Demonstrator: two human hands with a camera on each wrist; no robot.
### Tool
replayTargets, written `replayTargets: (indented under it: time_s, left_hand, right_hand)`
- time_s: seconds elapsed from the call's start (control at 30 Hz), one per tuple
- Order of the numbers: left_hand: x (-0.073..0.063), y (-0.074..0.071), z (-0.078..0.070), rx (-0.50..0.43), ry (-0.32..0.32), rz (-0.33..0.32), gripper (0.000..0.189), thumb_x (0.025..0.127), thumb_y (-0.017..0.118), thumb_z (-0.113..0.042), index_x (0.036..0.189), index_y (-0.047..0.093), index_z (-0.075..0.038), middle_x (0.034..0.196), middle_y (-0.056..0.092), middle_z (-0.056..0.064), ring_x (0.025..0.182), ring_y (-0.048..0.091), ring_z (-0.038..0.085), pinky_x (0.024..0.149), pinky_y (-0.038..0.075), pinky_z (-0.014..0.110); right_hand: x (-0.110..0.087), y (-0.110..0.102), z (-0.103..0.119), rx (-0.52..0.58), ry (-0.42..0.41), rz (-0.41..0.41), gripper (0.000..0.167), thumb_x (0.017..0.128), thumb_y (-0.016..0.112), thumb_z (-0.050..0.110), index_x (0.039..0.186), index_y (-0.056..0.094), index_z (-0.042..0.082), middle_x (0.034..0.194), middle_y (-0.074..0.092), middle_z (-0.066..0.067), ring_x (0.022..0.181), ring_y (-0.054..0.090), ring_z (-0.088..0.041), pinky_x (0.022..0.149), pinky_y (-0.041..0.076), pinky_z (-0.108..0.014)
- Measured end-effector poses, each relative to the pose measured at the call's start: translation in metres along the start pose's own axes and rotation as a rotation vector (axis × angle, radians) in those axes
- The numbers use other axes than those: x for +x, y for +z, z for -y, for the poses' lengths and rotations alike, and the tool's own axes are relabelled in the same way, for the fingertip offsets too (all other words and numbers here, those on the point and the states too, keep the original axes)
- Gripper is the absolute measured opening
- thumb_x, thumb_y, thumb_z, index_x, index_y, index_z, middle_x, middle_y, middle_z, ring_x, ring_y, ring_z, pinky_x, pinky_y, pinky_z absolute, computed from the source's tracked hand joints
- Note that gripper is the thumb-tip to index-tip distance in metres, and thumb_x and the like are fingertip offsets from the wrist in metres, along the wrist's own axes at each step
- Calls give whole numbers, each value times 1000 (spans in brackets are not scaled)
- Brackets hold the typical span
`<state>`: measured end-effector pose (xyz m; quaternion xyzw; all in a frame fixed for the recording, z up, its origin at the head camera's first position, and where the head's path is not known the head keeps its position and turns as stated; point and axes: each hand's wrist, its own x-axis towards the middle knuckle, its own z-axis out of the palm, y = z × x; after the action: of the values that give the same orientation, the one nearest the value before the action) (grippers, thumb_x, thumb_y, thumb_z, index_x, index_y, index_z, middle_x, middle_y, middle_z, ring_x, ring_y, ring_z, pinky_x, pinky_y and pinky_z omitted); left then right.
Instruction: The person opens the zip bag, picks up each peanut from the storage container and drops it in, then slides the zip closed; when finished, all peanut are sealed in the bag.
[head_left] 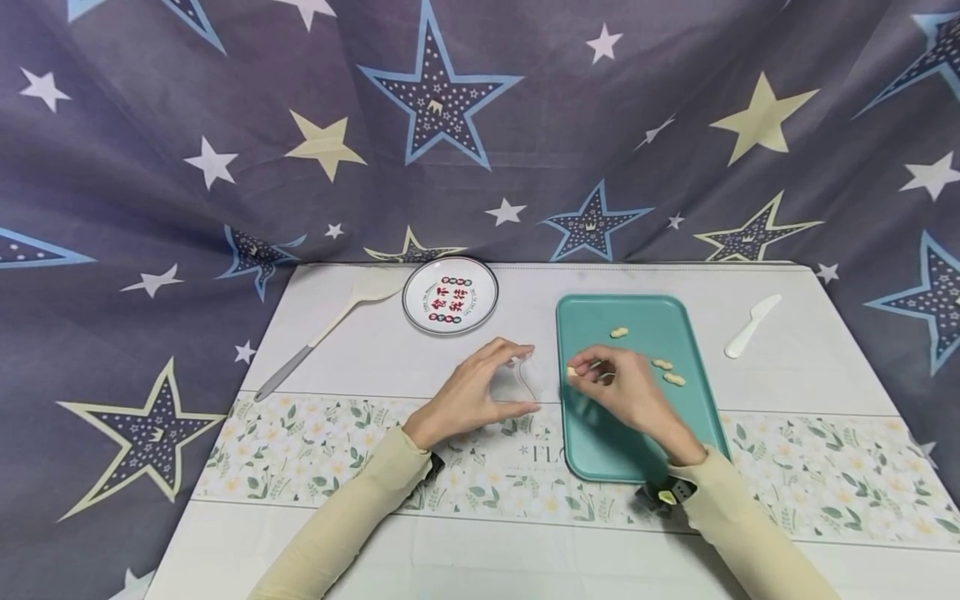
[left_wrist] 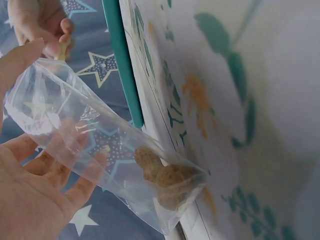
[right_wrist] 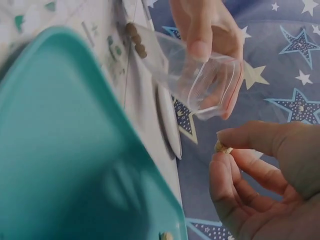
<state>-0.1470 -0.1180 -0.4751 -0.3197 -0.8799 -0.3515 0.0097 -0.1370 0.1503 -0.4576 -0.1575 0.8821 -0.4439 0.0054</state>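
Observation:
My left hand [head_left: 467, 392] holds a clear zip bag [left_wrist: 75, 112] by its sides, thumb and fingers spread around the gaping mouth. Several peanuts [left_wrist: 167, 177] lie at the bag's bottom end in the left wrist view. In the right wrist view, the red line of the bag's mouth faces my right hand [right_wrist: 270, 172]. Thumb and fingertips of that hand pinch one peanut [right_wrist: 222, 147], a short way from the mouth. Seen from the head, this hand is over the left edge of a teal tray [head_left: 607, 446], where 3 more peanuts [head_left: 673, 379] lie.
A white plate [head_left: 472, 321] with red lettering stands at the back, beside a cream spatula [head_left: 330, 325] with a grey handle. Right of the tray lies a white plastic knife [head_left: 752, 326]. A star-patterned curtain [head_left: 525, 108] hangs behind the table with its floral strip [head_left: 315, 446].

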Motion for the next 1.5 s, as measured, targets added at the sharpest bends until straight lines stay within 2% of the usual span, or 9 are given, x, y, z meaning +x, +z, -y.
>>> replayTargets:
  time_s: [0.3,0.53,0.8,1.13,1.5]
  left_hand:
    - [0,0,-1,11,5,-2,81,82,88,-49,149,55,-19,136,61,-4,120,62,14,104,57,35]
    - [1,0,-3,6,11,-2,82,82,87,-49,150,54,-15,138,61,-1,123,61,14,107,55,36]
    - [1,-3,-6,4,2,-14,82,81,88,-47,149,55,-16,137,61,-4,121,62,14,107,55,36]
    - [1,-3,-4,-13,17,-36,81,81,89,-45,149,55,-15,136,64,5,123,63,15,108,55,37]
    - [1,-5,-4,-18,19,-38,81,82,88,-47,149,55,-15,136,64,4,124,62,16,109,54,38]
  right_hand:
    - [9,12,18,86,-18,30,15,89,81,8,104,77,8,91,78,-8,80,71,-14,72,62,-25]
    - [11,21,30,95,-53,46,14,89,80,5,102,77,7,86,76,-7,77,70,-14,70,62,-24]
    - [12,25,29,78,-78,32,12,89,81,8,101,77,9,86,77,-5,76,71,-11,69,62,-26]
    - [12,27,32,72,-89,35,11,90,80,8,101,77,9,88,77,-5,78,71,-13,71,63,-26]
    - [13,28,33,75,-91,46,13,90,81,8,102,77,7,89,77,-6,79,71,-15,72,64,-30]
